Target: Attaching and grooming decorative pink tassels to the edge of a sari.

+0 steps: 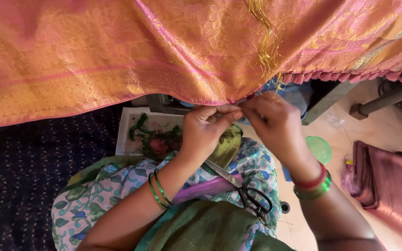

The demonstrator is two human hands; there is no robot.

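Left hand: the left hand (206, 126) is pinched shut on the lower edge of the pink-orange brocade fabric (164, 51), thumb and fingers pressed together at the hem.
Right hand: the right hand (271, 122) is closed on the same hem just beside the left hand, the fingertips of both almost touching; what lies between the fingertips is too small to tell.
Fabric position: the fabric hangs above both hands and fills the top of the view; its tasselled border (350, 75) runs away to the right of the right hand.
Loose threads: a bundle of gold threads (268, 46) hangs over the fabric just above the hands. It could catch in the fingers and pull, which would pucker the weave.
Scissors: black-handled scissors (243, 188) lie on the lap below both hands, on the floral garment (112, 186), blades pointing up toward the left wrist. If the knees shift, they may slide off to the floor, or a lowered forearm may meet the points.
Bangles: green bangles (159, 189) on the left wrist and red and green bangles (313, 186) on the right wrist could snag the fine brocade if a wrist rubs against it.
Grip risk: the hold is only by fingertips; the weight of the hanging cloth may drag the hem out of the pinch.
Tray: a white tray with thread scraps (152, 135) sits behind the left hand, near it.
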